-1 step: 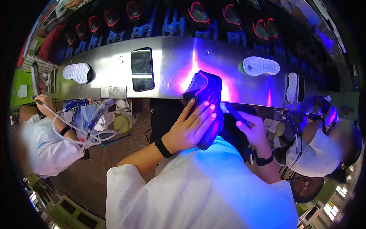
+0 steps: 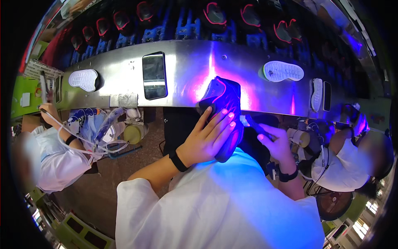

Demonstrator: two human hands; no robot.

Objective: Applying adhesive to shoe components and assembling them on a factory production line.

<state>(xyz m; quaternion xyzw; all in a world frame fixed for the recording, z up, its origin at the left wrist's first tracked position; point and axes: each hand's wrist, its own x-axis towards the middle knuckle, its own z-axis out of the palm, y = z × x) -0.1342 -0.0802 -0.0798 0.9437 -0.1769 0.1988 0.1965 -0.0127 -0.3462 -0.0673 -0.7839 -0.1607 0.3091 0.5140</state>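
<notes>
A dark shoe (image 2: pixel 226 106) with red trim stands steeply tilted at the bench's near edge, lit by violet light. My left hand (image 2: pixel 206 139) holds it, the fingers laid along its side. Just to the right of the shoe, my right hand (image 2: pixel 275 139) grips a dark-handled brush (image 2: pixel 260 128). The brush's pale tip points at the shoe's side, with a small gap seeming to lie between them. The shoe's far side and lower part are partly hidden.
On the metal bench (image 2: pixel 186 91) lie a phone (image 2: pixel 154 75), a white sole (image 2: pixel 83 79) at left, another sole (image 2: pixel 283 71) and an upright-looking sole (image 2: pixel 316 95) at right. Behind runs a dark rack (image 2: pixel 188 29) of red-trimmed shoes. Co-workers sit on both sides.
My right hand and the brush have shifted slightly right, away from the shoe. My left hand and the shoe stay nearly still. The left co-worker's raised hand has moved a little.
</notes>
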